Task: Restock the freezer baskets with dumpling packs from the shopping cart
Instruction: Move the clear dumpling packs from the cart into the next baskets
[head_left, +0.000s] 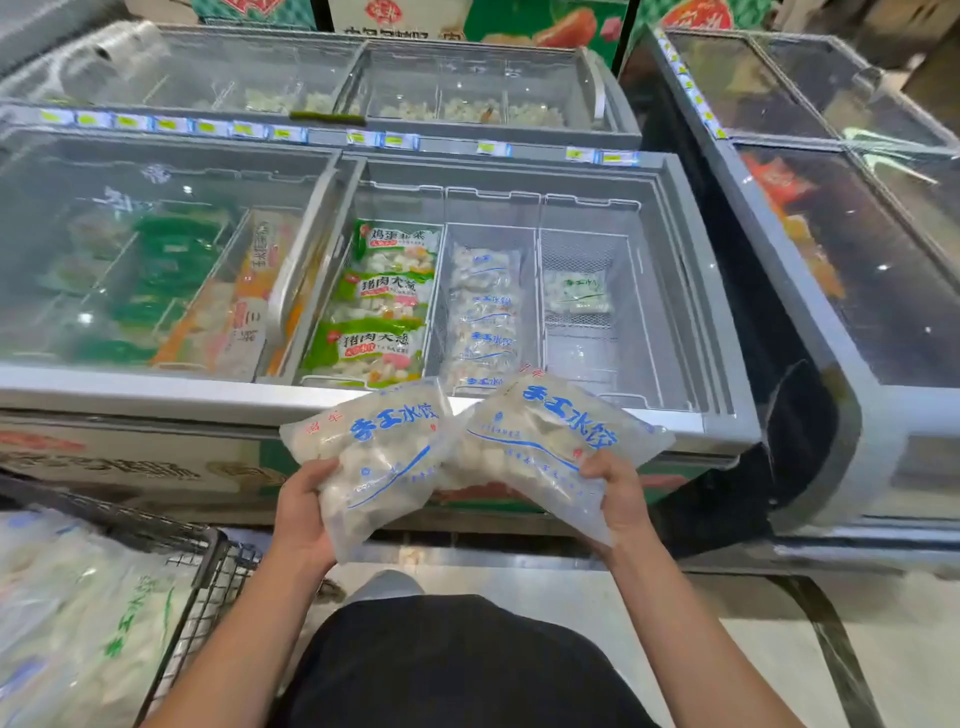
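Note:
My left hand (301, 512) grips a clear dumpling pack with blue lettering (376, 457) by its lower left edge. A second, matching dumpling pack (545, 441) is held in my right hand (618, 493). Both packs hover just in front of the open freezer's near rim (727, 423). Inside, the middle basket (439, 306) holds a row of the same blue-print packs (485, 312). In the right basket (631, 291) lies one green-print pack (576, 291). The left basket is filled with green-labelled packs (382, 304). The shopping cart (208, 561) at lower left holds more dumpling packs (67, 613).
The freezer's sliding glass lid (156, 249) covers its left half, with a handle (306, 249) at its edge. Another chest freezer (467, 88) stands behind and a dark-glass one (857, 249) to the right. A black cable (831, 634) runs across the floor.

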